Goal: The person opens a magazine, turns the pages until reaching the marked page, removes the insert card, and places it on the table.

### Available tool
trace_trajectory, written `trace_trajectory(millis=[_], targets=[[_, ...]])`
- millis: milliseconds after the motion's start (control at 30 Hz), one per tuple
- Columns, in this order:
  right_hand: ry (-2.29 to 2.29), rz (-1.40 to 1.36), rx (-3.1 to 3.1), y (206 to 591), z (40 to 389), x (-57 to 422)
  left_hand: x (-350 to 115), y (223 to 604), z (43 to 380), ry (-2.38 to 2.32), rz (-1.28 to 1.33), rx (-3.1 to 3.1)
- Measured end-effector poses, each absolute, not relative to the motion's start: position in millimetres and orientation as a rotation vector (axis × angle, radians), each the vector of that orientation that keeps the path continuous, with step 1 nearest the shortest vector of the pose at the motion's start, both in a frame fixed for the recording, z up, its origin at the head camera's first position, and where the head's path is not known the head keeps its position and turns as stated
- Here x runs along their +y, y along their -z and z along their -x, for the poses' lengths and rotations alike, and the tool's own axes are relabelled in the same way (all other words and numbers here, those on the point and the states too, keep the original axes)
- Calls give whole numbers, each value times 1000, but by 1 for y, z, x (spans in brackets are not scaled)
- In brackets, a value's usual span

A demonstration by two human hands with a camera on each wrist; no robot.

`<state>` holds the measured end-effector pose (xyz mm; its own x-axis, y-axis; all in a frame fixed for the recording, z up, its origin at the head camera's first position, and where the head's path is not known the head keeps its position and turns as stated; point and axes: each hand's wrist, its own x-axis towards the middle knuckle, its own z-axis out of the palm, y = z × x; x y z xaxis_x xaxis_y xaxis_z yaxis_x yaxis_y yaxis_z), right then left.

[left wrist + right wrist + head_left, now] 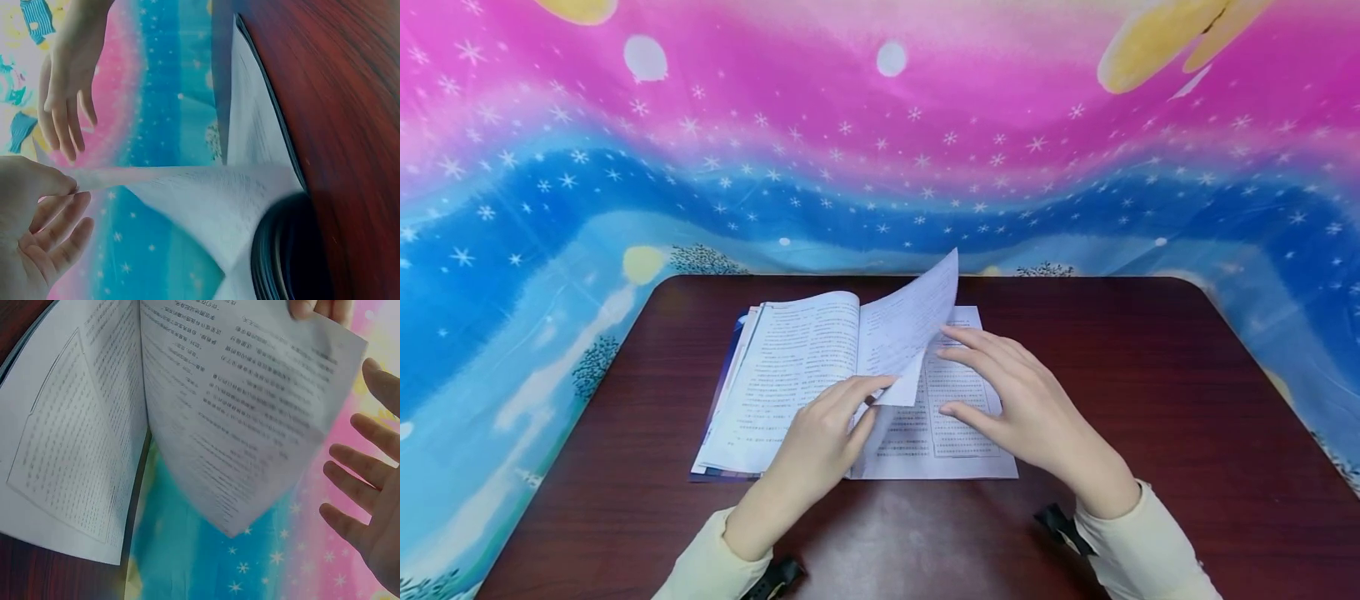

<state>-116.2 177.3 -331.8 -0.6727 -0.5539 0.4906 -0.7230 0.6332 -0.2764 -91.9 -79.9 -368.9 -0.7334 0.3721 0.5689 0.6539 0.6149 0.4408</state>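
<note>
Head view: open book, mid page-turn by the looks of it, lifted page pinched in the left hand, right hand spread just beside. Probably calls for swinging that page across and pressing it flat next. All toward the tabletop's far edge, nearer left edge than right.

The head camera looks forward and down; both wrist cameras, nearer and sideways, share the lifted page.

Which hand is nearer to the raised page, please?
Left. The left hand pinches the raised page at its near edge; the right hand is beside it, not touching.
</note>
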Motion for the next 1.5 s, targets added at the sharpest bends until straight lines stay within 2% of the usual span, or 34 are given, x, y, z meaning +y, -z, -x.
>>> trace_trajectory(millis=[367,700,1500], targets=[[-570,-1014,-2628,349,110,194,-119,382,89,862,646,-2409],[-497,-1009,-2751,372,108,209,-149,379,82,868,526,-2366],[-416,-1011,-3074,404,109,233,-190,395,59,802,177,-2563]])
